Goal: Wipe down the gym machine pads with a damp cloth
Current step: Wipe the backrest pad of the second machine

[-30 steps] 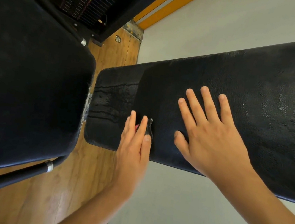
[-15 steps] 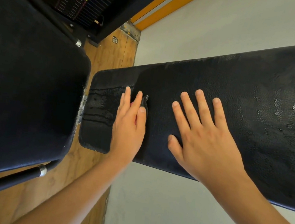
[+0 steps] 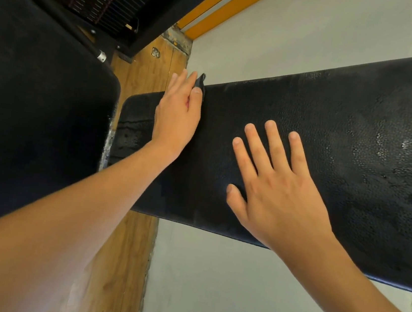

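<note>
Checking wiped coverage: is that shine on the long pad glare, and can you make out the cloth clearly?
Head view: small glints speckle the long pad toward its right end, on wet-looking texture; sharp, no blur. Head view: the dark cloth barely separates from the pad, a sliver past the left hand.

My left hand (image 3: 177, 116) stretches far forward, palm down, fingers straight and together, thumb probably tucked under; my right hand (image 3: 278, 188) lies nearer, flat, fingers spread
</note>
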`<state>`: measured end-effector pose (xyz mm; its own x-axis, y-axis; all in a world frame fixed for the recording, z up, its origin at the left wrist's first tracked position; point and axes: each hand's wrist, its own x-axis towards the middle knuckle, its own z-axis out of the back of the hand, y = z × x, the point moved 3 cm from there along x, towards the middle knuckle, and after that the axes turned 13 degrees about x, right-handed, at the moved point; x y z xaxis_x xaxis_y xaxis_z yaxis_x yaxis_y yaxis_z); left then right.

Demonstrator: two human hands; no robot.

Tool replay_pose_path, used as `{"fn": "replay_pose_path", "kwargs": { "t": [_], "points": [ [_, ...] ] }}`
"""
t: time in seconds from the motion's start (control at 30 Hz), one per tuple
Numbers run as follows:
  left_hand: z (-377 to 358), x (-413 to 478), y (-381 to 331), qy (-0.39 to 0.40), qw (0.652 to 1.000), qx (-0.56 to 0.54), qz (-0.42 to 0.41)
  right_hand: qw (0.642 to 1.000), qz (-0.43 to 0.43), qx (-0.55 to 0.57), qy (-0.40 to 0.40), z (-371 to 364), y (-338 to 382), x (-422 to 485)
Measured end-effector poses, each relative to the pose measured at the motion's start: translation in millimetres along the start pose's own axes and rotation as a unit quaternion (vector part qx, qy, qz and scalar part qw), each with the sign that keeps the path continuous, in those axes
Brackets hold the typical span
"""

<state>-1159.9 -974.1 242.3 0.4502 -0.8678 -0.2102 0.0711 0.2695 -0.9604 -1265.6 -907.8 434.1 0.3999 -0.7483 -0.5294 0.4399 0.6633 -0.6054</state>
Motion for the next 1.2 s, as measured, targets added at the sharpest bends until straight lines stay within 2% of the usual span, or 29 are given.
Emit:
{"fn": "replay_pose_path", "kwargs": {
  "t": [0.13, 0.4, 0.8, 1.2],
  "points": [
    [1, -21, 8, 0.011, 1.000, 0.009, -0.017, 1.000, -0.002, -0.002, 0.000, -1, 0, -1],
    [1, -100, 23, 0.018, 1.000, 0.001, 0.015, 1.000, -0.002, 0.005, 0.003, -1, 0, 1],
    [1, 10, 6, 0.002, 1.000, 0.000, -0.004, 1.000, 0.000, 0.006, -0.003, 0, 1, 3],
    [6, -100, 36, 0.035, 0.999, 0.020, 0.001, 1.000, -0.003, 0.008, -0.002, -1, 2, 3]
  ]
}}
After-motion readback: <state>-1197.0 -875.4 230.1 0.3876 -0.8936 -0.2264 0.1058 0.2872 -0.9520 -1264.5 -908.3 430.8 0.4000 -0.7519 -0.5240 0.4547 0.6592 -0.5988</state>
